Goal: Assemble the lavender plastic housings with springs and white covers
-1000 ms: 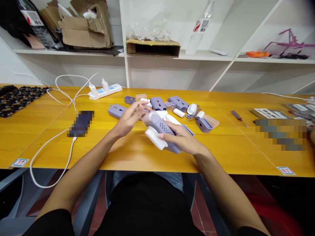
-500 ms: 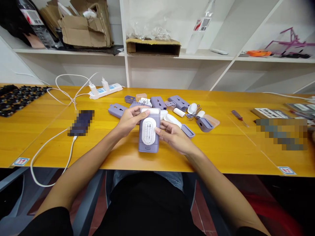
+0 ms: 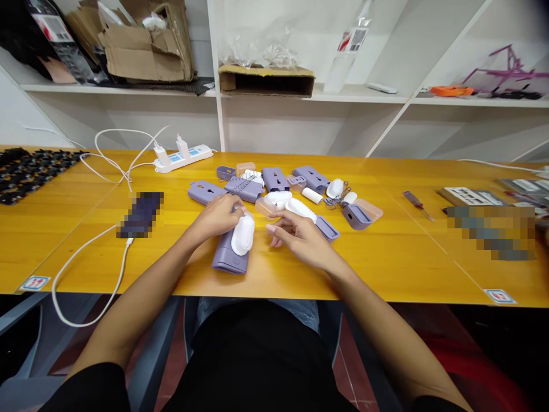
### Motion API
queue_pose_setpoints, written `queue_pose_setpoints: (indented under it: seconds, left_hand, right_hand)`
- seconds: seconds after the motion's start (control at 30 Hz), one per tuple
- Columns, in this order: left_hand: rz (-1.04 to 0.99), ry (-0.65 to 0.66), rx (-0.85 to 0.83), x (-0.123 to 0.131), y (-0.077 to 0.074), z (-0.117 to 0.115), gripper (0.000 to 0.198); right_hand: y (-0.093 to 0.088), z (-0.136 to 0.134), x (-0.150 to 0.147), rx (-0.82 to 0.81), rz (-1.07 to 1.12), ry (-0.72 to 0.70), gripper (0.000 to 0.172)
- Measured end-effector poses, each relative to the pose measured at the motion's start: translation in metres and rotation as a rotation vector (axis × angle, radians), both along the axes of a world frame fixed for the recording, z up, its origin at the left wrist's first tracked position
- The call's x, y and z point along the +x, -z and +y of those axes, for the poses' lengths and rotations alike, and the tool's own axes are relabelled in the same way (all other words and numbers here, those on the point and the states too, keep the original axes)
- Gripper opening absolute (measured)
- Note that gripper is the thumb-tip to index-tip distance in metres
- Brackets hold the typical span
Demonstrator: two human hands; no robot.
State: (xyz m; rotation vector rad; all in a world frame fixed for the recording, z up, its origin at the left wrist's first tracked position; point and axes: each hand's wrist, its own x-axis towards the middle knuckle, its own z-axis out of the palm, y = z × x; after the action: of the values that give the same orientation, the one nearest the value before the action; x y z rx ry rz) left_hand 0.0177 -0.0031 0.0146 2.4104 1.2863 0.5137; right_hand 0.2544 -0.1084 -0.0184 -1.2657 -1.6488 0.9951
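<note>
A lavender plastic housing (image 3: 226, 260) lies on the yellow wooden table (image 3: 386, 269) with a white oval bristle brush (image 3: 242, 236) on top. My left hand (image 3: 217, 217) grips its upper end, fingers over the edge. My right hand (image 3: 300, 237) hovers beside it, holding nothing, fingers apart. Nearest that hand are a white curved part (image 3: 301, 210), a clear peach lid (image 3: 266, 207) and a lavender lid (image 3: 327, 228). Several more lavender casings (image 3: 275, 179) and a white roller (image 3: 311, 195) lie farther back.
A power strip (image 3: 182, 158) with white cables sits at the table's back left, near a pixelated phone (image 3: 141, 214). A small screwdriver (image 3: 418, 206) lies to the right. Shelves behind hold cardboard boxes (image 3: 146, 48) and a plastic bottle (image 3: 347, 51).
The brush unit has gone from upright between both hands to lying tilted on the table, left of where it stood. My right hand has let go and moved off it.
</note>
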Motion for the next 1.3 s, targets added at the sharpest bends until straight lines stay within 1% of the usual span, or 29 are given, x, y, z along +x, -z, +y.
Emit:
queue_pose_setpoints:
  seconds: [0.1,0.2,0.27,0.3,0.37,0.4,0.43,0.47,0.5,0.53,0.57,0.63,0.7,0.77,0.83,0.97,1.07,1.2,1.3]
  left_hand:
    - [0.116,0.005,0.038,-0.003,-0.004,-0.004,0.031]
    - [0.211,-0.015,0.009,-0.006,-0.008,-0.006,0.025]
    - [0.230,-0.039,0.007,-0.009,-0.013,-0.007,0.023]
    - [0.205,-0.047,0.026,-0.010,-0.016,-0.008,0.024]
    - [0.083,-0.038,0.102,-0.013,-0.021,-0.015,0.028]
    - [0.011,0.002,0.135,-0.014,-0.022,-0.021,0.031]
    - [-0.057,0.071,0.152,-0.015,-0.022,-0.028,0.034]
    - [-0.088,0.157,0.145,-0.016,-0.020,-0.037,0.047]
    - [-0.067,0.241,0.117,-0.016,-0.017,-0.046,0.061]
    - [-0.011,0.306,0.087,-0.016,-0.012,-0.054,0.071]
    - [0.048,0.322,0.081,-0.015,-0.006,-0.063,0.075]
    - [0.141,0.270,0.112,-0.016,0.006,-0.076,0.071]
    - [0.169,0.229,0.158,-0.019,0.016,-0.084,0.061]
    - [0.179,0.202,0.207,-0.028,0.022,-0.088,0.057]
    - [0.196,0.155,0.235,-0.042,0.025,-0.090,0.059]
    - [0.210,0.009,0.248,-0.078,0.026,-0.086,0.057]
    - [0.214,-0.055,0.254,-0.104,0.025,-0.071,0.056]
    - [0.217,-0.062,0.254,-0.129,0.022,-0.042,0.056]
    - [0.224,-0.044,0.242,-0.135,0.016,-0.029,0.060]
  right_hand:
    - [-0.001,0.000,0.001,0.010,-0.021,0.012,0.040]
    - [-0.001,0.000,0.002,0.010,-0.027,0.012,0.040]
    - [-0.001,0.001,0.002,0.010,-0.036,0.011,0.040]
    - [-0.001,0.001,0.002,0.011,-0.040,0.013,0.039]
    - [-0.001,0.002,0.003,0.014,-0.037,0.017,0.039]
    - [0.000,0.002,0.004,0.017,-0.031,0.019,0.039]
    - [0.000,0.003,0.005,0.021,-0.024,0.019,0.039]
    - [0.000,0.003,0.005,0.026,-0.018,0.020,0.039]
    - [0.001,0.004,0.006,0.029,-0.014,0.021,0.039]
    - [0.001,0.004,0.006,0.031,-0.012,0.024,0.039]
    - [0.000,0.004,0.007,0.031,-0.010,0.028,0.039]
    - [0.000,0.004,0.007,0.031,-0.003,0.032,0.040]
    - [-0.001,0.003,0.007,0.030,0.000,0.032,0.041]
    - [-0.002,0.003,0.007,0.033,-0.002,0.030,0.041]
    - [-0.003,0.003,0.007,0.035,-0.001,0.029,0.041]
    - [-0.005,0.002,0.006,0.045,-0.011,0.034,0.038]
    - [-0.007,0.002,0.006,0.060,-0.031,0.037,0.037]
    - [-0.008,0.002,0.007,0.076,-0.046,0.037,0.035]
    - [-0.007,0.003,0.009,0.092,-0.052,0.040,0.032]
